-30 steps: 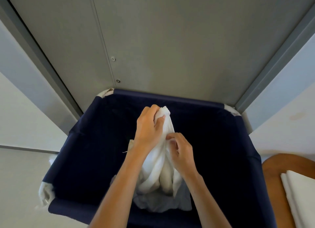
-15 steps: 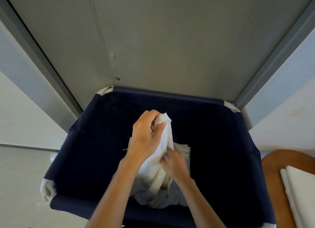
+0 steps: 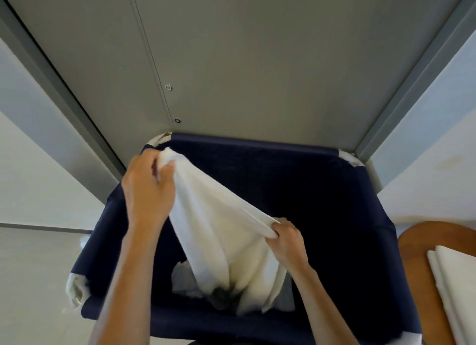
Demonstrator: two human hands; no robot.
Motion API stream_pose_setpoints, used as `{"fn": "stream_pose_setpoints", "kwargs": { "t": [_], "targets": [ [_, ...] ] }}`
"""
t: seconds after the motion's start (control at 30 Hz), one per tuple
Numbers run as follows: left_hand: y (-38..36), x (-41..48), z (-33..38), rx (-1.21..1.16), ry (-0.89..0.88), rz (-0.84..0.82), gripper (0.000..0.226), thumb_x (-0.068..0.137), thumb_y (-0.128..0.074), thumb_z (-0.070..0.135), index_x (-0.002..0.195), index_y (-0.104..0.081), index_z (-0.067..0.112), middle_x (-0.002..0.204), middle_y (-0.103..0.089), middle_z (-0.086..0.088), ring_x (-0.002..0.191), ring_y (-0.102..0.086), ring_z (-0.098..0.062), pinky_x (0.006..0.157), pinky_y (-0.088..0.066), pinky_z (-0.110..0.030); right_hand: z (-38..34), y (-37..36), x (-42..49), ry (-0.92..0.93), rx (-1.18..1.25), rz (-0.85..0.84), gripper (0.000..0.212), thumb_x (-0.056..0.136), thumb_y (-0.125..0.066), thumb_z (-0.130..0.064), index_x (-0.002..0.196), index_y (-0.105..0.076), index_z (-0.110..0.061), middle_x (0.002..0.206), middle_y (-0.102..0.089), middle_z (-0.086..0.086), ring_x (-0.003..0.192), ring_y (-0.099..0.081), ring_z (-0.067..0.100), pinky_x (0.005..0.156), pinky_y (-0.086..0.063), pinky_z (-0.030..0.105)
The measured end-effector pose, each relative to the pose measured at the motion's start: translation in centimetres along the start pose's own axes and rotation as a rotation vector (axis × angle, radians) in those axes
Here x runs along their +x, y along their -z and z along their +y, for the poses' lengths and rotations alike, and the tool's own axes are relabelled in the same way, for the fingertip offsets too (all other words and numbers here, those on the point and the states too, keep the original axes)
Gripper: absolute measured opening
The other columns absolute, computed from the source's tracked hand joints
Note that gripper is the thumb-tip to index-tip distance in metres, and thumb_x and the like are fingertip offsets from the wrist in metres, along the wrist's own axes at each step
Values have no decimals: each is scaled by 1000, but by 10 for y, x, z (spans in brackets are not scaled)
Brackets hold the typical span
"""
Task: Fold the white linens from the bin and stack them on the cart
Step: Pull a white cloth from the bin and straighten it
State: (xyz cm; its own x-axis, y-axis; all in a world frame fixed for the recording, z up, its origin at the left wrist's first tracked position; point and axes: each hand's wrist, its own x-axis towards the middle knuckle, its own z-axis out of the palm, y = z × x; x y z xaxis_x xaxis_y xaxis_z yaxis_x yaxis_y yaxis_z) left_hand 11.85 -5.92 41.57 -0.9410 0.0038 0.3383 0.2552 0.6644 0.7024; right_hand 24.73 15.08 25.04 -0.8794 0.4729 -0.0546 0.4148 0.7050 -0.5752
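The linen I hold is plain white, and the bin is dark navy with white corners. The cart is warm brown, its folded stack white, the wall panel grey.

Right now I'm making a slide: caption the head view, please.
Left hand and right hand stretch a white cloth linen over the navy fabric bin.
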Motion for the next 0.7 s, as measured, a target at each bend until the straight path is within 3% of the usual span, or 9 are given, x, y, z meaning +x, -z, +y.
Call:
{"fn": "stream_pose_setpoints", "kwargs": {
  "t": [0.1,0.2,0.27,0.33,0.4,0.43,0.53,0.6,0.7],
  "targets": [
    [0,3,-11,50,163,67,10,96,-49,7,105,-51,13,110,-54,-10,95,-46,-20,83,-36,-31,-11,17,5,61,97,0,31,78,-63,-1,57,-44,-12,66,-41,-9,54,-39,5,51,-35,18],
    [-11,-7,-7,64,77,41,38,82,-48,-12,107,-54,15,110,-53,-6,107,-47,-27,93,-42,-42,-26,28,8,136,187,-51,28,80,-64,-3,62,-44,-9,67,-42,-7,54,-38,7,51,-32,20],
    [-27,-22,3,1,-95,-185,50,74,-53,-8,110,-55,26,110,-54,8,109,-48,-22,94,-43,-45,-40,34,8,204,239,-87,28,81,-64,-4,64,-43,-9,67,-42,-8,57,-41,6,51,-32,19],
    [-46,-39,12,65,-248,-559,57,75,-61,14,122,-47,41,121,-48,22,116,-45,-11,89,-48,-37,-55,40,7,270,269,-119,31,84,-65,-7,66,-42,-15,68,-44,-9,60,-44,3,54,-36,16],
    [-67,-51,12,112,-303,-872,54,80,-57,12,125,-45,39,118,-49,25,109,-48,-7,77,-51,-25,-64,50,7,296,313,-158,35,86,-66,-8,69,-42,-27,72,-49,-13,66,-49,-2,59,-39,13],
    [-76,-55,9,80,-280,-956,45,82,-53,5,117,-50,32,110,-56,19,100,-53,-9,74,-52,-28,-65,55,7,307,340,-165,38,87,-66,-8,70,-41,-31,73,-50,-15,67,-50,-4,61,-40,13],
    [-88,-54,3,68,-257,-899,21,84,-52,1,87,-54,22,83,-58,7,75,-56,-14,64,-49,-29,-63,62,6,302,367,-137,39,87,-67,-9,69,-42,-32,70,-48,-15,65,-49,-2,60,-41,14],
    [-91,-51,6,65,-272,-860,24,82,-55,1,75,-47,23,75,-52,8,67,-49,-12,56,-40,-24,-58,61,5,284,363,-142,38,85,-70,-10,69,-44,-32,70,-49,-14,64,-48,0,59,-40,15],
    [-94,-50,16,15,-261,-852,31,78,-57,1,66,-38,24,69,-47,8,61,-42,-12,54,-36,-27,-51,66,9,298,308,-241,25,83,-71,-8,79,-56,-27,81,-56,-8,71,-53,6,64,-43,17]
  ]
}}
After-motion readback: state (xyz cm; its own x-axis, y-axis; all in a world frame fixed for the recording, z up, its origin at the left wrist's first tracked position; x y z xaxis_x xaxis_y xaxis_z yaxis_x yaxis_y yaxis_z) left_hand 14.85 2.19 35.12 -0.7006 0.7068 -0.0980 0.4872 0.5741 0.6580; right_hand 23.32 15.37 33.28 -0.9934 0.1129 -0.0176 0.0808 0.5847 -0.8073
